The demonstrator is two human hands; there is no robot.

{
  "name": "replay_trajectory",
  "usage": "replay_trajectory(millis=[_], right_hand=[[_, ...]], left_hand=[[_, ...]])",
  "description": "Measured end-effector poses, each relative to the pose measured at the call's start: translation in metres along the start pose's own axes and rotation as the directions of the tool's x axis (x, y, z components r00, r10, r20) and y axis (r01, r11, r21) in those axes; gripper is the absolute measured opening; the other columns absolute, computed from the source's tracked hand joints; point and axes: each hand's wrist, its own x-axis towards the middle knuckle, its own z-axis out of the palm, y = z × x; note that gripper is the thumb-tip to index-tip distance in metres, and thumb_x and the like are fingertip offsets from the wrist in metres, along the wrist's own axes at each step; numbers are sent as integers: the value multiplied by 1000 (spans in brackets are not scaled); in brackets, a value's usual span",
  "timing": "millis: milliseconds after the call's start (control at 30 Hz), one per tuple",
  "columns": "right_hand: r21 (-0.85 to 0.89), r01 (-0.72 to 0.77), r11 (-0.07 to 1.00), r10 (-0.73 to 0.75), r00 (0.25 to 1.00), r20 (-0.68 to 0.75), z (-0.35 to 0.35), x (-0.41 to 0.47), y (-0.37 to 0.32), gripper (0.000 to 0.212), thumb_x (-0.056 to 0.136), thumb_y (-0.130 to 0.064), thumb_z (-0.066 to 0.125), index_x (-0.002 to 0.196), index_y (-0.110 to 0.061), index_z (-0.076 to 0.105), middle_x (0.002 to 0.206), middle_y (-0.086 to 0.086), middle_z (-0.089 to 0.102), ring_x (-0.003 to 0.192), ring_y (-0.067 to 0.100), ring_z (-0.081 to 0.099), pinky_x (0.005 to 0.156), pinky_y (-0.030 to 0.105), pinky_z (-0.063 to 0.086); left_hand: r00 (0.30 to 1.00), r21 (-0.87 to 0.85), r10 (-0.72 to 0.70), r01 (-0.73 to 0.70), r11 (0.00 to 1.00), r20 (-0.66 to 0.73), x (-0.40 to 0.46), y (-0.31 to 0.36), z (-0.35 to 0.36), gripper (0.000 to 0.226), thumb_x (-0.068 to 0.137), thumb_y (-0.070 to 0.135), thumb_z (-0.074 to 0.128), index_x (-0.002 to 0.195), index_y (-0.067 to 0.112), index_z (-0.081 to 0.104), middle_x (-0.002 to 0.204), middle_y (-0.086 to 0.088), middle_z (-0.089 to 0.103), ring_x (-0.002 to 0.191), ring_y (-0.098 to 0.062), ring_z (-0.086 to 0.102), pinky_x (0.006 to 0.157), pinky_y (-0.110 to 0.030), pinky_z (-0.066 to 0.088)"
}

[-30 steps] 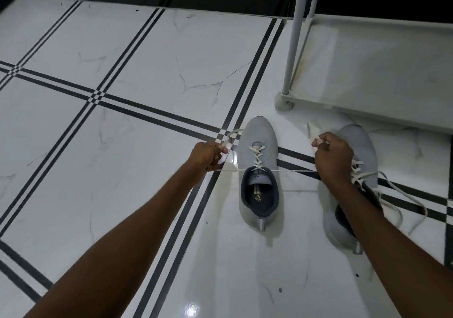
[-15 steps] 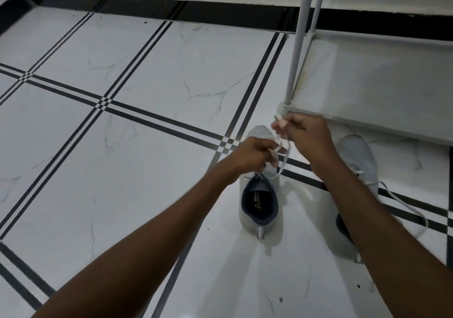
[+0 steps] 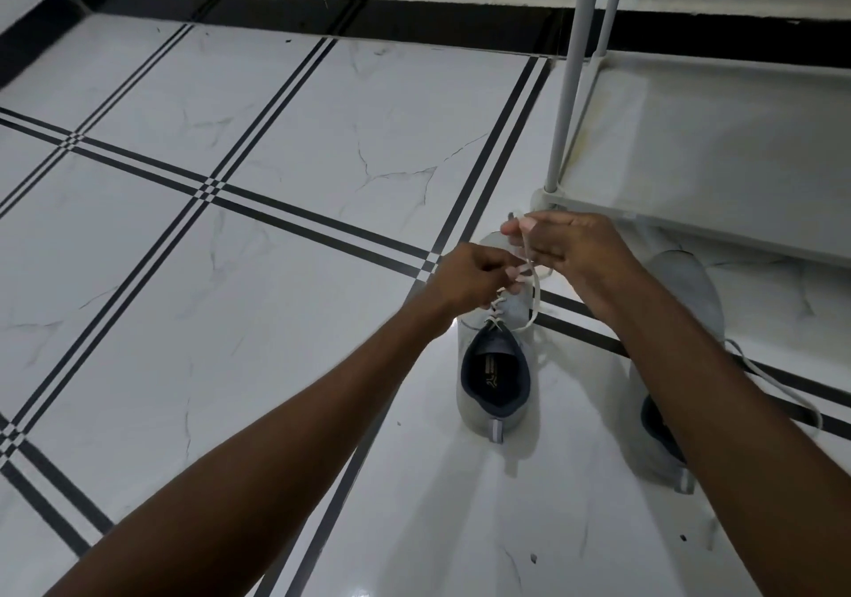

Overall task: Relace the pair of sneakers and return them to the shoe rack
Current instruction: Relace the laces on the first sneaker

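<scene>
Two grey sneakers with dark blue lining stand on the white tiled floor, toes pointing away from me. Over the left sneaker (image 3: 495, 394) my left hand (image 3: 465, 281) and my right hand (image 3: 568, 246) are close together, each pinching a white lace end (image 3: 534, 295) that loops between them above the tongue. The hands hide the toe of this shoe. The right sneaker (image 3: 686, 288) lies partly under my right forearm, its loose white lace (image 3: 778, 384) trailing on the floor to the right.
The shoe rack (image 3: 718, 145) stands at the right, its grey upright poles and bottom shelf just beyond the sneakers. A black skirting strip runs along the far wall. Bare tiled floor with black double lines spreads to the left.
My hands, spread wide apart and pulling the lace taut a second ago, have come together above the left sneaker, and the lace now hangs in a loop between them.
</scene>
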Motion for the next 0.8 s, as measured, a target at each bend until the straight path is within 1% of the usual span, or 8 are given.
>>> replay_trajectory(millis=[133, 233, 400, 467, 533, 600, 700, 800], right_hand=[[-75, -25, 997, 25, 1000, 3, 0, -3, -7, 19, 91, -25, 65, 95, -13, 79, 103, 28, 71, 94, 40, 70, 73, 43, 59], [-33, -50, 998, 50, 999, -1, -4, -3, -8, 18, 92, -22, 65, 95, -12, 79, 97, 20, 76, 77, 32, 73, 65, 39, 61], [-285, -104, 953, 80, 992, -94, -17, -5, 5, 18, 95, -19, 60, 93, -15, 78, 77, 13, 77, 39, 12, 37, 37, 17, 30], [-435, -164, 886, 168, 985, -30, -22, -7, 5, 17, 91, -10, 61, 92, -15, 77, 76, 13, 77, 35, 7, 35, 35, 16, 28], [-613, -167, 772, 235, 972, 30, -21, -9, 3, 16, 85, -7, 66, 89, -17, 78, 76, 11, 77, 42, 11, 51, 42, 20, 41], [-694, -101, 713, 156, 988, 16, -14, -7, 6, 18, 84, -9, 68, 90, -21, 80, 86, 7, 78, 71, 20, 69, 69, 30, 56], [-401, -71, 913, 102, 993, 55, 4, -2, 12, 25, 92, 4, 57, 106, -6, 75, 103, 16, 75, 98, 29, 72, 93, 39, 56], [-131, -198, 971, 216, 967, 135, 17, 4, 16, 20, 93, 10, 52, 99, 4, 70, 90, 21, 75, 89, 39, 73, 81, 42, 62]], left_hand=[[988, -146, -1, 24, 989, 153, -7, 17, 11, 14, 91, 9, 64, 96, 4, 76, 79, -10, 67, 55, -11, 46, 55, -23, 42], [985, -199, -36, 70, 978, 170, -8, 23, 11, 21, 92, 25, 67, 94, 6, 76, 62, 0, 54, 49, -7, 40, 50, -21, 35], [995, -185, -66, 78, 980, 72, -2, 20, -14, 38, 97, 39, 58, 88, 6, 76, 58, 1, 54, 48, -9, 43, 49, -21, 39], [1000, -124, -17, 20, 992, 25, -1, 19, -28, 36, 97, 32, 61, 92, 0, 77, 66, -5, 65, 53, -11, 55, 53, -21, 48], [996, 14, 84, -84, 996, 1, 0, 16, -37, 23, 91, 22, 71, 91, 0, 78, 69, -6, 72, 60, -12, 66, 60, -22, 55], [974, 239, 223, -211, 948, -26, -1, 14, -38, 10, 86, 15, 75, 91, 7, 79, 71, -2, 74, 66, -11, 70, 65, -22, 57], [886, 578, 461, -353, 736, -46, -4, 12, -24, 18, 83, 13, 74, 100, 16, 79, 85, 3, 78, 76, -12, 70, 65, -14, 46], [780, 716, 613, -359, 598, -122, -6, 5, -8, 20, 85, 12, 71, 101, 19, 80, 91, -1, 79, 78, -21, 72, 66, -25, 51]])
